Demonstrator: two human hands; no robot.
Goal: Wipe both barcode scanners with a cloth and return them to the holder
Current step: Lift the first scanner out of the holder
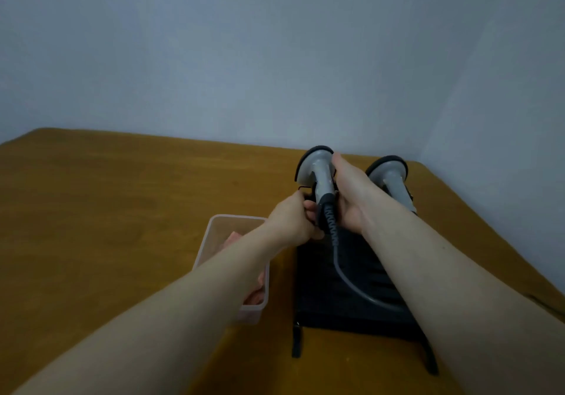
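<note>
Both hands meet on one scanner [318,174]. The right hand [351,199] lies along its right side, fingers wrapped round the grey handle and the tips reaching up to the head. The left hand [293,220] is curled at the lower end of the same handle, where the dark cable boot begins; its fingertips are tucked out of sight, so how firmly it grips, and whether it also touches the holder there, cannot be told. This scanner stands nearly upright with its dark-rimmed head at the far end, seated at the far left of the holder [351,290].

From the handle's foot one grey cable [345,278] runs toward the viewer — ribbed at first, then smooth — curving right across the holder's dark slatted face and passing under the right forearm.

There are two scanners in all. The second one [391,177] stands just to the right of the first, same grey body and dark rim, untouched, partly hidden behind the right wrist. It too sits at the holder's far end.

The holder is a single black stand, sloping down toward the near edge of the table [122,196], with a dark strap or leg hanging at its near left corner.

Left of the holder, just beside it, sits one clear plastic tub [214,226]. Inside is something pink [234,238], probably the cloth — mostly covered by the left forearm, which crosses over the tub.

The table is brown wood; a plain pale wall rises behind it.
</note>
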